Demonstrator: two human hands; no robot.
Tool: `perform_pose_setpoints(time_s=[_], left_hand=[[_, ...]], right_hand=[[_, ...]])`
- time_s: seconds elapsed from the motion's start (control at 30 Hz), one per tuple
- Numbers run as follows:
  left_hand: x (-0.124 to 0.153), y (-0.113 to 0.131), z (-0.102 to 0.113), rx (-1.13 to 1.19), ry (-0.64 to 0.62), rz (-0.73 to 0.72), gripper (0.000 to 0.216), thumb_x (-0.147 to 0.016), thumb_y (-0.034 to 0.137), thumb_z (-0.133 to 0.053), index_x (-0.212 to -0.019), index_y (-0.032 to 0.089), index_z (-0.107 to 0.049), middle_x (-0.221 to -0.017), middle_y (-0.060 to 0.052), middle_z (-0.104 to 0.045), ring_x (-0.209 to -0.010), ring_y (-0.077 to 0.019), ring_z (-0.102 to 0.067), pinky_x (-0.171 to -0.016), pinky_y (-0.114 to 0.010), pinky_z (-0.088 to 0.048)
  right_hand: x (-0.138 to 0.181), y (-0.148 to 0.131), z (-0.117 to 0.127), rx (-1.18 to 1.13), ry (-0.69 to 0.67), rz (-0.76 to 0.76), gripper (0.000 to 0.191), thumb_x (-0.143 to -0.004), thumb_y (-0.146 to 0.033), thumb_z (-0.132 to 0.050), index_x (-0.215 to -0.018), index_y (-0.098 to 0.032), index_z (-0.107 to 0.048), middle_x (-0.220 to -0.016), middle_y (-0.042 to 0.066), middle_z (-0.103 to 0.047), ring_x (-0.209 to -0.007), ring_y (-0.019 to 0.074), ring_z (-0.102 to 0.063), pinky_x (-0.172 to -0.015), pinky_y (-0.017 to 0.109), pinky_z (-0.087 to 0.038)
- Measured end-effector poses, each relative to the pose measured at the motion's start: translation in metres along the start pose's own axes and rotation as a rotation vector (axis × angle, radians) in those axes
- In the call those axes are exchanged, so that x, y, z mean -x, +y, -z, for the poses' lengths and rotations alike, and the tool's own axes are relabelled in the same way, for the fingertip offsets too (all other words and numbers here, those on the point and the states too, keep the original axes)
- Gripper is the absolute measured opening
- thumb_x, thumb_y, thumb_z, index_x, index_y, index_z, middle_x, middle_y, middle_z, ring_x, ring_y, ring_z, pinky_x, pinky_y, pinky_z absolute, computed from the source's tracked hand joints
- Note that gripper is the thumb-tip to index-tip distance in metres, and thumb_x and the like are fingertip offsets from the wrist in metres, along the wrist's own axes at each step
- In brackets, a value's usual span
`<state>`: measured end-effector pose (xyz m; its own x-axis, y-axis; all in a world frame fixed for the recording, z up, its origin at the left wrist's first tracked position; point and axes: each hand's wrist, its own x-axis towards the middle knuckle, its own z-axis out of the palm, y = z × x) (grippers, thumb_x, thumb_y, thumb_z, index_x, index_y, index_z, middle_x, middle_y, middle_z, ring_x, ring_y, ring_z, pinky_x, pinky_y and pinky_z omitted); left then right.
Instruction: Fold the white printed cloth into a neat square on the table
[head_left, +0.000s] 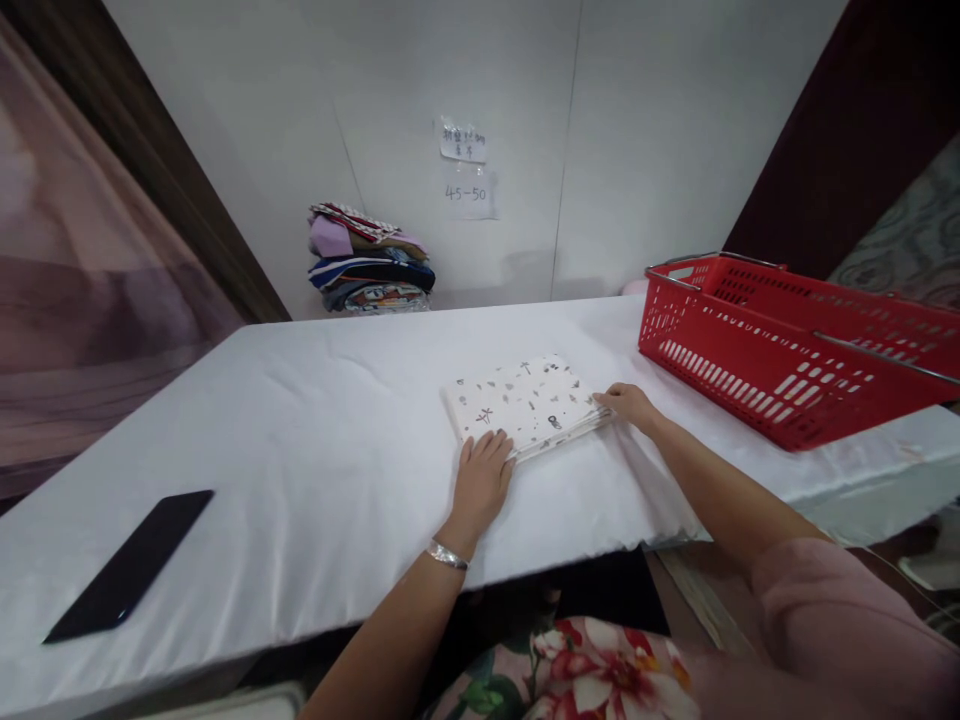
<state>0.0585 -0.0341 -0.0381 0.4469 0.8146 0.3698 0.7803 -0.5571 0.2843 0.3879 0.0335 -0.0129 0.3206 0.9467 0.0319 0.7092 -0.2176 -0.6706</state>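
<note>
A folded white cloth (pixel 525 400) with small dark prints lies on the white-covered table (pixel 300 440). My left hand (pixel 481 480) rests flat at the cloth's near left corner, fingers stretched out and touching its edge. My right hand (pixel 628 403) touches the cloth's right corner, fingers curled against the folded edge. A silver bangle sits on my left wrist.
A red plastic basket (pixel 787 345) stands at the right of the table. A stack of folded clothes (pixel 371 262) sits against the back wall under two paper notes. A black phone (pixel 131 562) lies near the front left edge.
</note>
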Motion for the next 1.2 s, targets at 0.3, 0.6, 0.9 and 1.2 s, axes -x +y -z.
perform_pose_setpoints(time_s=[0.3,0.6,0.9,1.2], left_hand=[[0.000,-0.001,-0.001,0.019,0.019,-0.007,0.036,-0.095,0.029,-0.036,-0.125,0.024,-0.053,-0.135,-0.003,-0.051,-0.129,-0.0227,-0.041,-0.110,-0.049,-0.025],[0.000,-0.001,0.000,0.036,0.016,-0.004,0.036,-0.094,0.029,-0.036,-0.126,0.024,-0.053,-0.136,-0.003,-0.051,-0.129,-0.0227,-0.041,-0.110,-0.049,-0.024],[-0.001,-0.001,0.002,0.055,0.012,0.001,0.036,-0.094,0.030,-0.036,-0.125,0.024,-0.054,-0.135,-0.003,-0.051,-0.129,-0.0223,-0.041,-0.110,-0.049,-0.024],[-0.001,-0.001,0.000,0.046,0.014,0.003,0.036,-0.094,0.029,-0.036,-0.125,0.024,-0.054,-0.135,-0.003,-0.052,-0.129,-0.0220,-0.041,-0.110,-0.048,-0.024]], right_hand=[[-0.002,-0.009,0.014,0.103,-0.011,0.037,0.028,-0.074,-0.044,-0.056,-0.062,-0.019,-0.058,-0.059,-0.001,-0.058,-0.057,0.0129,-0.050,-0.052,0.024,-0.032],[0.003,-0.021,0.021,0.298,0.007,0.064,0.025,-0.080,-0.039,-0.053,-0.065,-0.018,-0.057,-0.066,0.002,-0.061,-0.062,0.0136,-0.052,-0.053,0.023,-0.031],[0.015,-0.019,0.015,0.255,-0.135,-0.087,0.023,-0.079,-0.032,-0.058,-0.062,-0.017,-0.057,-0.044,-0.003,-0.049,-0.047,0.0107,-0.047,-0.049,0.022,-0.032],[0.013,-0.016,0.011,0.314,-0.156,-0.061,0.022,-0.082,-0.034,-0.056,-0.072,-0.016,-0.064,-0.056,0.001,-0.060,-0.056,0.0126,-0.054,-0.052,0.022,-0.035]])
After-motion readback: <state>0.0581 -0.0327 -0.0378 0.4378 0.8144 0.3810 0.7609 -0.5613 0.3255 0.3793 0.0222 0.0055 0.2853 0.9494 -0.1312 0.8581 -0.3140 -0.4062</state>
